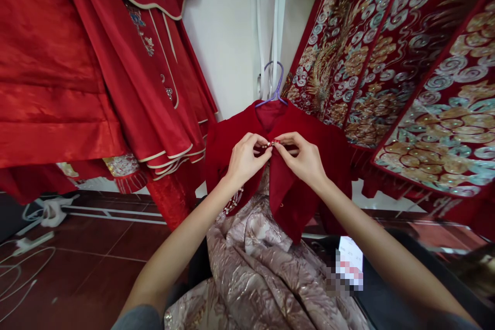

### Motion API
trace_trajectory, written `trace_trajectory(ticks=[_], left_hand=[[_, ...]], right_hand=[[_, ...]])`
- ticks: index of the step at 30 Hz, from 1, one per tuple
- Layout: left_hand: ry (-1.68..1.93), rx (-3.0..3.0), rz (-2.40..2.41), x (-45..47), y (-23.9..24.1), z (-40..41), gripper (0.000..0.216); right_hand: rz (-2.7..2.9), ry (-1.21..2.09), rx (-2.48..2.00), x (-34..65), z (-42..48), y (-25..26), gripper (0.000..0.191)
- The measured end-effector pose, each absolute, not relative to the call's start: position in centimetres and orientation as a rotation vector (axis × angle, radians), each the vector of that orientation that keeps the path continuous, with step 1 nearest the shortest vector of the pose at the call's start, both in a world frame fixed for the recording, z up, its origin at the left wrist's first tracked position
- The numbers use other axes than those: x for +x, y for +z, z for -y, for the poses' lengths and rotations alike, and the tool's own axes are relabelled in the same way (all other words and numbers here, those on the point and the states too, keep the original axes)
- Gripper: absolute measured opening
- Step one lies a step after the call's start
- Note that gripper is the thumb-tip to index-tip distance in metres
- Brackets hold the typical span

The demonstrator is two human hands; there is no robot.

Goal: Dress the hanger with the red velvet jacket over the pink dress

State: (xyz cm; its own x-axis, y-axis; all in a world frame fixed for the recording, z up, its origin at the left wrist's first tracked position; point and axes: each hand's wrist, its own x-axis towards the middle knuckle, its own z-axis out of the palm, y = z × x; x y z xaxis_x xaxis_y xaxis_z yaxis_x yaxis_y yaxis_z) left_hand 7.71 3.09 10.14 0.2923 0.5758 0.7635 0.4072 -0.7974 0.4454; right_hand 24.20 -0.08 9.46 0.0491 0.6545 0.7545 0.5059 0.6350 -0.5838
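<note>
A dark red jacket [240, 129] hangs in front of me on a purple hanger [276, 95]. At its neck, my left hand [247, 157] pinches the left front edge by a small beaded fastening [269, 143]. My right hand [303, 157] grips the opposite edge at the same fastening, its thumb and forefinger closed. The fingertips of both hands nearly meet there, and they partly hide the fastening. Below, the two jacket fronts hang apart. A beaded string [234, 201] dangles by the left front. Shiny mauve-pink brocade fabric [255, 263] lies bunched under the jacket.
Red garments [135, 77] with cream edging hang at the left, and heavily embroidered ones [402, 72] at the right. A white rack post [276, 20] stands behind the hanger. Cables and a power strip [34, 242] lie on the tiled floor. A lit phone screen [350, 260] shows at lower right.
</note>
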Motion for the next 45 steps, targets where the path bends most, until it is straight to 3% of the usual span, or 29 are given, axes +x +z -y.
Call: trace_trajectory(ticks=[29, 37, 41, 45], left_hand=[[1.197, 2.841, -1.007, 7.9, 12.4, -3.3, 0.007], [1.344, 2.241, -1.048, 7.7, 8.6, -3.3, 0.020], [1.093, 1.984, -0.801, 6.0, 7.7, -4.0, 0.011], [0.914, 1.972, -0.538, 5.8, 6.8, -3.5, 0.023]], right_hand=[[1.741, 0.270, -0.959, 24.8, -1.7, 10.4, 0.025], [1.627, 0.321, -0.923, 24.9, -0.2, 5.4, 0.048], [1.538, 0.577, -1.062, 27.1, 3.5, 4.3, 0.033], [1.426, 0.628, -0.996, 28.0, 6.9, 6.3, 0.027]])
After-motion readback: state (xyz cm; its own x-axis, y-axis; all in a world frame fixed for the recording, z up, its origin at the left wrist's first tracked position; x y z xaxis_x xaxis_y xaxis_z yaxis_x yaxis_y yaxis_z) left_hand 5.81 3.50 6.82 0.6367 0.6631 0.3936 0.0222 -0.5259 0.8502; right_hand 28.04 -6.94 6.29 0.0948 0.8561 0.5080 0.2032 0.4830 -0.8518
